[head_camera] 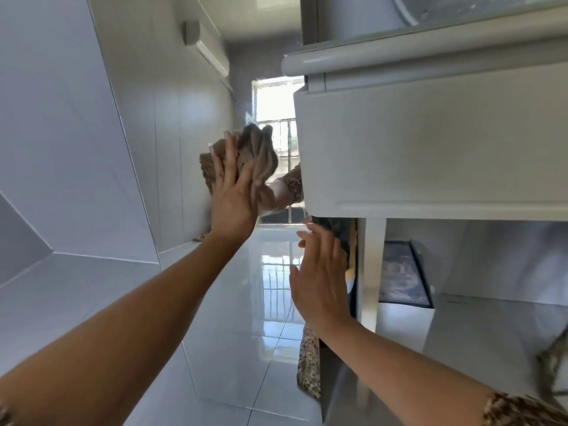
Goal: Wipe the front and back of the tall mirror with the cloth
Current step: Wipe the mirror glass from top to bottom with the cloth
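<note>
The tall frameless mirror (pixel 246 287) stands tilted in front of me and reflects a window, a glossy tiled floor and white walls. My left hand (pixel 233 195) presses a crumpled brown cloth (pixel 249 149) flat against the upper part of the glass. The hand and cloth are mirrored just to the right. My right hand (pixel 319 272) lies with its fingers stretched out against the mirror's right edge, lower down. It holds nothing. The mirror's back is hidden.
A white cabinet (pixel 430 142) juts out right beside the mirror's right edge, with its leg (pixel 372 272) just behind my right hand. A blue mat (pixel 402 278) lies under it. A white wall (pixel 46 118) is on the left, and tiled floor (pixel 491 339) lies below.
</note>
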Tool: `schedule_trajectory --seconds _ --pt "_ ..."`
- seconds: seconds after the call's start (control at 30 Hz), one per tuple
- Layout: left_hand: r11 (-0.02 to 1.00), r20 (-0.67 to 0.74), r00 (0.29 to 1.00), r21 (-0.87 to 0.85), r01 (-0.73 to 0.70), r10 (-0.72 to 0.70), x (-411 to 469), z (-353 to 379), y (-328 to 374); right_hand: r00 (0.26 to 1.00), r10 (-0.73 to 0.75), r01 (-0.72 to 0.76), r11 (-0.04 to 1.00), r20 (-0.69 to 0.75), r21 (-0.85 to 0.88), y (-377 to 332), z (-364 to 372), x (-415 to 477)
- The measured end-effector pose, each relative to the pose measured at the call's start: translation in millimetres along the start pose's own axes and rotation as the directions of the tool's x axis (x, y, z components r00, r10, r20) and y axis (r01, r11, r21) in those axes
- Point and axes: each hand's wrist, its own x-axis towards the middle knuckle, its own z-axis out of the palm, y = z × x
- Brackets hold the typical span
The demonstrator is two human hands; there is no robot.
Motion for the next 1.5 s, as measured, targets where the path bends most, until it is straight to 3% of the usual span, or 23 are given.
schedule_trajectory --seconds 0.07,0.1,0.2,0.3,0.43,0.6,0.7,0.8,0.9,0.97,1.03,1.1,1.23,1.37,1.5 --pt "1.0 -0.027 1.0 0.016 0.013 -0.013 -7.5 9.6 6.1 0.998 0.056 -0.053 0.996 -0.028 0.072 -2.6 3.1 -3.4" --pt "0.998 -0.025 0.998 0.044 -0.048 0.049 -21.2 17.2 7.0 0.996 0.078 -0.075 0.991 -0.029 0.107 -2.6 5.4 -5.9" --pt "0.952 0.124 0.951 0.081 -0.296 0.285 -85.7 39.3 3.5 0.992 0.127 -0.126 0.971 0.004 0.202 0.2 14.4 -10.0" --pt "0.933 0.231 0.919 0.09 -0.348 0.32 -136.6 51.2 -3.0 0.979 0.179 -0.198 0.943 0.094 0.269 2.7 19.6 -7.3" --pt "0.966 0.22 0.945 0.039 -0.254 0.24 -141.3 41.9 -9.4 0.977 0.181 -0.205 0.942 0.11 0.266 5.1 21.3 -11.1" --pt "0.998 -0.018 0.998 0.008 -0.065 0.065 -27.3 -1.2 -32.1 0.976 0.183 -0.21 0.936 0.121 0.283 2.4 21.2 -8.9" --pt "0.987 -0.192 0.971 -0.09 0.129 -0.145 43.7 -26.4 -56.1 0.97 0.166 -0.212 0.933 0.176 0.291 2.3 26.6 -10.2" --pt "0.944 -0.266 0.909 -0.169 0.283 -0.32 55.3 -25.2 -74.2 0.971 0.163 -0.208 0.939 0.176 0.274 2.9 33.2 -10.5" --pt "0.986 -0.291 0.942 -0.06 0.154 -0.165 -12.2 14.4 -73.5 0.972 0.153 -0.194 0.95 0.177 0.244 3.2 38.0 -10.4" --pt "0.997 -0.153 0.985 -0.009 0.074 -0.074 -88.9 49.0 -70.1 0.974 0.144 -0.181 0.959 0.174 0.217 2.0 41.3 -11.1" --pt "0.996 0.063 0.994 0.002 0.086 -0.086 -160.0 71.3 -63.9 0.973 0.158 -0.19 0.962 0.169 0.195 -2.0 42.2 -10.5" --pt "0.989 0.165 0.976 0.003 0.147 -0.146 -192.6 79.4 -54.8 0.97 0.172 -0.201 0.965 0.172 0.167 -4.4 40.9 -9.6" --pt "0.955 0.073 0.969 -0.166 0.246 -0.237 -132.1 45.3 -41.5 0.966 0.173 -0.209 0.961 0.191 0.184 -2.7 37.9 -8.5" --pt "0.998 -0.107 0.994 -0.054 -0.012 0.006 -10.1 -11.3 -57.5 0.973 0.153 -0.188 0.961 0.173 0.205 0.1 41.5 -8.8" --pt "0.995 -0.21 0.974 0.068 -0.07 0.083 11.3 -8.0 -50.9 0.969 0.178 -0.212 0.954 0.169 0.213 3.6 48.9 -11.6"
